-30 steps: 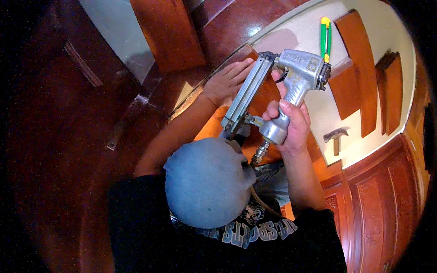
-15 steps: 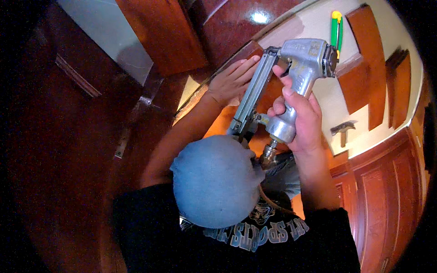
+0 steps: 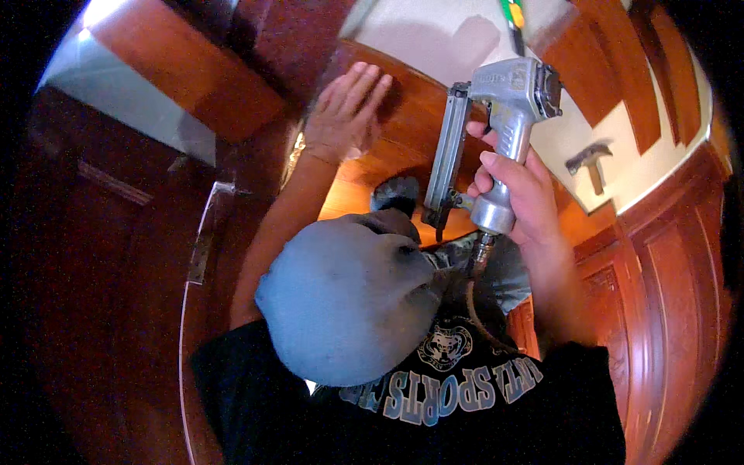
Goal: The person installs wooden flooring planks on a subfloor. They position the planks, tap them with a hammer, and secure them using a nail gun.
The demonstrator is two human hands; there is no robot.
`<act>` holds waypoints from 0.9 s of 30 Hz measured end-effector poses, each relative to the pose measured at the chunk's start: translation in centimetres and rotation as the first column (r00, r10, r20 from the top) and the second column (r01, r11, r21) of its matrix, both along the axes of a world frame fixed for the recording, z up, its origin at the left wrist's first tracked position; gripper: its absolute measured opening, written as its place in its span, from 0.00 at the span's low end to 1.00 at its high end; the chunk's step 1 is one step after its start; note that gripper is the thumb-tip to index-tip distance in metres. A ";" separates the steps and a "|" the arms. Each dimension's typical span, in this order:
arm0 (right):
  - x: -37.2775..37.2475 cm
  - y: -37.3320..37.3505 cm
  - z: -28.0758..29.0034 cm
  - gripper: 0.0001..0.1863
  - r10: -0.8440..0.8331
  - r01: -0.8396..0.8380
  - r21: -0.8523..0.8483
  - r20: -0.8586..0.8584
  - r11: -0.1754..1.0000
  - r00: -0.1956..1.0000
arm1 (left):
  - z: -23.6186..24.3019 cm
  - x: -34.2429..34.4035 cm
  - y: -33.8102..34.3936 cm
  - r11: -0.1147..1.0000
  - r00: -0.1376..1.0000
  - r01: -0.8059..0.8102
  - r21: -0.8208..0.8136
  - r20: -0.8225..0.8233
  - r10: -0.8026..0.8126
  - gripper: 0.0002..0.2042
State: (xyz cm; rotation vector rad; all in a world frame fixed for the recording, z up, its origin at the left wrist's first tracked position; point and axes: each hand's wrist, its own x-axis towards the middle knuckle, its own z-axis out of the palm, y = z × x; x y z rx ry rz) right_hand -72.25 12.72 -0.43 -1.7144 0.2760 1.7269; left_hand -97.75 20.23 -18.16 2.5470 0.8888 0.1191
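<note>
No packages, signs or screens show; only pale blue printed lettering on the black shirt (image 3: 465,387).

Nail gun (image 3: 496,139) and head covering (image 3: 345,298) crowd the wood panel (image 3: 403,132)

Woodworking shop, prob. cabinet/door making: pneumatic nail gun (image 3: 496,139) in use, hammer (image 3: 589,161) on pale floor, loose reddish wood panels (image 3: 597,70), paneled door (image 3: 666,294) alongside.
</note>
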 end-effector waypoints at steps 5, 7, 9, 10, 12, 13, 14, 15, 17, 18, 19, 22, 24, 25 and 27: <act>2.4 -3.3 0.6 0.28 -0.029 0.029 0.087 0.004 0.996 1.000 | 1.1 0.1 2.1 0.995 0.999 -0.003 0.103 0.054 -0.003 0.28; 2.5 -4.5 0.4 0.28 -0.033 0.032 0.074 0.011 0.997 0.999 | 1.0 -0.4 2.4 0.993 0.999 0.014 0.116 0.050 -0.020 0.28; 3.0 -5.6 0.4 0.27 -0.035 0.035 0.052 -0.002 0.998 0.999 | 1.6 -0.8 2.6 0.995 0.998 0.008 0.097 0.057 -0.014 0.28; 3.2 -6.4 0.6 0.28 -0.057 0.057 0.046 0.012 0.997 0.998 | 1.7 -0.8 2.7 0.991 0.998 -0.030 0.132 0.052 0.024 0.30; 3.7 -7.5 1.0 0.28 -0.114 0.113 0.047 0.011 0.992 0.993 | 1.8 -0.6 3.1 0.988 0.998 -0.040 0.152 0.060 0.031 0.29; 3.7 -7.9 1.2 0.28 -0.142 0.142 0.063 -0.006 0.988 0.990 | 1.5 -1.0 2.9 0.978 0.995 -0.067 0.195 0.085 0.051 0.29; 3.2 -8.2 1.4 0.27 -0.142 0.141 0.055 0.019 0.988 0.990 | 1.0 -1.3 2.7 0.967 0.991 -0.096 0.236 0.114 0.070 0.30; 2.6 -8.5 1.5 0.27 -0.141 0.139 0.050 0.042 0.989 0.989 | 1.0 0.2 2.5 0.929 0.973 -0.182 0.324 0.193 0.123 0.28; 1.6 -8.9 1.9 0.26 -0.086 0.082 0.071 0.057 0.994 0.995 | 2.5 6.1 3.9 0.996 0.990 0.042 0.083 0.131 -0.052 0.26; 1.6 -8.8 2.1 0.26 -0.029 0.025 0.107 0.033 0.994 0.999 | 3.6 8.1 4.5 0.989 0.985 0.144 -0.040 0.100 -0.139 0.26; 1.8 -8.8 2.4 0.28 0.009 -0.013 0.044 0.089 0.999 0.996 | 4.1 9.0 4.6 0.993 0.989 0.113 -0.028 0.099 -0.110 0.25; 3.0 -11.0 2.6 0.31 -0.033 0.030 0.034 0.079 0.999 0.996 | 4.5 10.5 4.6 0.998 0.996 0.048 0.038 0.072 -0.051 0.25; 4.1 -12.7 2.8 0.31 -0.081 0.079 0.036 0.044 0.996 0.996 | 4.3 10.2 4.4 0.995 0.999 0.042 0.090 0.003 -0.043 0.26; 4.5 -13.2 2.8 0.31 -0.067 0.066 0.008 0.083 0.998 0.994 | 4.2 10.1 4.8 0.995 0.997 0.059 0.082 -0.059 -0.054 0.26; 4.8 -14.6 2.4 0.30 -0.079 0.082 -0.027 0.092 0.996 0.993 | 4.2 9.6 4.5 0.997 1.000 0.027 0.073 -0.017 -0.025 0.25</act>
